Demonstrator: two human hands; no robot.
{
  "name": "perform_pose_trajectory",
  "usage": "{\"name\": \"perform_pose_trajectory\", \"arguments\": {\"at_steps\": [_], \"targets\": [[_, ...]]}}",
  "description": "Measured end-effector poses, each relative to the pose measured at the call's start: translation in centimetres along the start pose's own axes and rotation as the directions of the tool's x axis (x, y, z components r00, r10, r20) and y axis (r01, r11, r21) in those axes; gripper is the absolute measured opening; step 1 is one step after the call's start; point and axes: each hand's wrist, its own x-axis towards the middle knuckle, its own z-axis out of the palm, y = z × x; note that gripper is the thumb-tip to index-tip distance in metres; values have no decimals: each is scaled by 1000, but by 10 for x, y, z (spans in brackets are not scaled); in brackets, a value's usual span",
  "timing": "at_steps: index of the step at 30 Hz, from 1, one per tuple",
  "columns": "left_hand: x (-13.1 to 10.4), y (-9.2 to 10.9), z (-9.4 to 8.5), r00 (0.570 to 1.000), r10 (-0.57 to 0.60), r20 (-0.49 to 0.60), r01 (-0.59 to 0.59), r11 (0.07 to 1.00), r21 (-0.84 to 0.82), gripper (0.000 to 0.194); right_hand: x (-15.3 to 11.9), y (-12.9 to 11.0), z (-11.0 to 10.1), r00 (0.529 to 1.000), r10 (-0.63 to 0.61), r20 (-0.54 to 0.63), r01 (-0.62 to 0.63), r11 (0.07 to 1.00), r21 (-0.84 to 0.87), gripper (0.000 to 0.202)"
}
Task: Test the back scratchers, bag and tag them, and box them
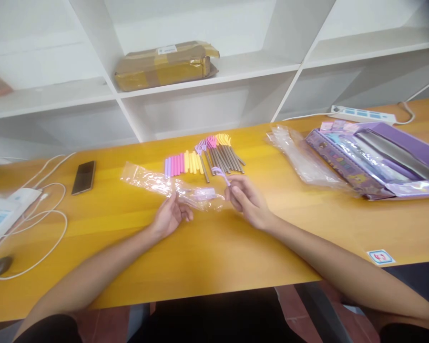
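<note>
My left hand (pixel 170 215) pinches the lower edge of a clear plastic bag (pixel 146 178), which has a small light purple piece (pixel 204 193) at its right part. My right hand (pixel 246 199) is closed on a purple claw-shaped piece (pixel 219 172) that sticks up to the left from the fingers. Behind the hands lies a row of short purple, pink and yellow tubes (pixel 182 163). Beside that row are several dark metal rods (pixel 227 159) with purple, pink and yellow claw heads (pixel 211 141).
A purple patterned box (pixel 357 169) and another clear bag (pixel 303 157) lie at the right. At the left are a phone (pixel 83 177), white cables (pixel 62 228) and a power strip (pixel 12 212). White shelves behind hold a taped brown parcel (pixel 164 66).
</note>
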Motion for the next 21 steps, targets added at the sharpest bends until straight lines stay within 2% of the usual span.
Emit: {"name": "perform_pose_trajectory", "arguments": {"at_steps": [2, 4, 7, 9, 12, 14, 21], "targets": [[0, 0, 1, 998, 60, -34, -60, 998, 3, 42, 2, 0, -11, 983, -182, 37, 186, 950, -252, 26], [1, 2, 1, 994, 83, -76, -84, 996, -23, 40, 4, -2, -21, 933, -311, 182, 360, 792, -492, 22], [4, 5, 3, 988, 70, -140, -82, 993, -83, 38, 7, -5, -30, 857, -363, 366, 514, 541, -666, 20], [5, 8, 5, 979, 61, -193, -85, 989, -119, 35, 8, -5, -32, 840, -368, 398, 537, 461, -707, 19], [6, 11, 8, 963, 61, -262, -104, 983, -153, 32, 9, -2, -32, 848, -340, 406, 524, 426, -738, 17], [5, 13, 9, 962, 63, -265, -108, 982, -156, 32, 9, 2, -32, 863, -311, 398, 501, 427, -753, 18], [3, 10, 6, 990, 80, -119, -93, 989, -111, 40, 10, 7, -31, 884, -276, 377, 466, 470, -750, 20]]}}
